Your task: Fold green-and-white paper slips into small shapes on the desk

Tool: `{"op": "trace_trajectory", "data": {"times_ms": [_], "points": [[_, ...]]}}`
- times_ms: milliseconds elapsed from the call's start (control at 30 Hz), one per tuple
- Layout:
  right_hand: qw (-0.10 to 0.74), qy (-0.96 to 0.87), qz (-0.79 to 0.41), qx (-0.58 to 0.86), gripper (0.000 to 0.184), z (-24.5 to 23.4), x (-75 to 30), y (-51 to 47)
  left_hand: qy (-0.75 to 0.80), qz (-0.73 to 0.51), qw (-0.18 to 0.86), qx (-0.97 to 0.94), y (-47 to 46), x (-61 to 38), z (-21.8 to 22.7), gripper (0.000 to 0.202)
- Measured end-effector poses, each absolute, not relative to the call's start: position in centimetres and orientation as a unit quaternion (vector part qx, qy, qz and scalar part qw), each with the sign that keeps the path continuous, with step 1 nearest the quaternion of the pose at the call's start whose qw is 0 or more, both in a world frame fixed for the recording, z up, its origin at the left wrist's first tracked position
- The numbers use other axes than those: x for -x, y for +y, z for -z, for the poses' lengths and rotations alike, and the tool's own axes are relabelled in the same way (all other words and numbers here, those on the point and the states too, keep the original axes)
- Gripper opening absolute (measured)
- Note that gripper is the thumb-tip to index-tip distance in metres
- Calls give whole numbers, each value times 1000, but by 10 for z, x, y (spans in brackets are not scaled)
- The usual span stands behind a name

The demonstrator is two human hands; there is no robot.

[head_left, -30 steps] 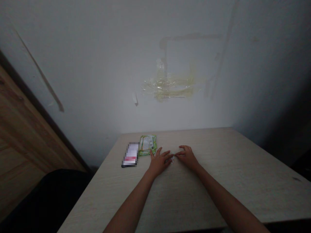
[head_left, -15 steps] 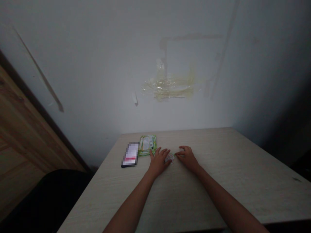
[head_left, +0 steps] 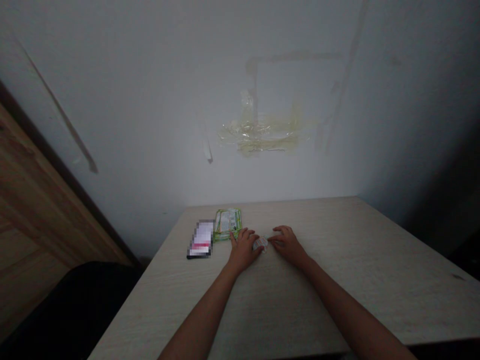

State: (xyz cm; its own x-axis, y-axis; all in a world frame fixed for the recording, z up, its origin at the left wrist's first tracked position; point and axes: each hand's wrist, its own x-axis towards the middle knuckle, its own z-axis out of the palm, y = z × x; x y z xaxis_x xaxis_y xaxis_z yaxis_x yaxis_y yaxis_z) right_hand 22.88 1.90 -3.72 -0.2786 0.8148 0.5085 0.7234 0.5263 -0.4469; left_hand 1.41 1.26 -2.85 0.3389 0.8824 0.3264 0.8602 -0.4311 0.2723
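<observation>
Both my hands rest on a pale wooden table (head_left: 337, 280). My left hand (head_left: 243, 247) lies knuckles up with its fingers curled onto a small pale packet (head_left: 261, 243). My right hand (head_left: 287, 243) meets the packet from the other side, fingers pinched at its edge. The packet sits between the two hands and is mostly hidden by the fingers. A green and white sachet (head_left: 227, 223) lies just beyond my left hand.
A phone (head_left: 201, 239) with a lit screen lies on the table left of the sachet. The table stands against a white wall with old tape marks (head_left: 262, 135). A wooden panel (head_left: 33, 200) stands at the left, a dark shape below it.
The fingers of my left hand have drawn in from spread to curled onto the packet. The packet now shows more between the hands. My right hand has shifted slightly.
</observation>
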Motion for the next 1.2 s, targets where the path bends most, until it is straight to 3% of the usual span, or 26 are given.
{"op": "trace_trajectory", "data": {"times_ms": [200,400,600,867,1067,1200], "points": [[355,-797,-73,483,22,37,-229,19,531,-219,32,-818,12,-14,26,35],[368,-794,-88,477,38,36,-228,19,521,-228,50,-821,9,-15,21,33],[366,-794,-78,478,17,41,-228,22,508,-229,42,-829,10,-15,22,36],[390,-764,-71,509,8,47,-229,25,522,-273,12,-808,12,-15,22,51],[381,-755,-56,531,11,48,-226,24,498,-250,16,-830,8,-15,19,28],[389,-765,-60,510,13,46,-226,22,499,-238,29,-833,6,-17,18,24]]}}
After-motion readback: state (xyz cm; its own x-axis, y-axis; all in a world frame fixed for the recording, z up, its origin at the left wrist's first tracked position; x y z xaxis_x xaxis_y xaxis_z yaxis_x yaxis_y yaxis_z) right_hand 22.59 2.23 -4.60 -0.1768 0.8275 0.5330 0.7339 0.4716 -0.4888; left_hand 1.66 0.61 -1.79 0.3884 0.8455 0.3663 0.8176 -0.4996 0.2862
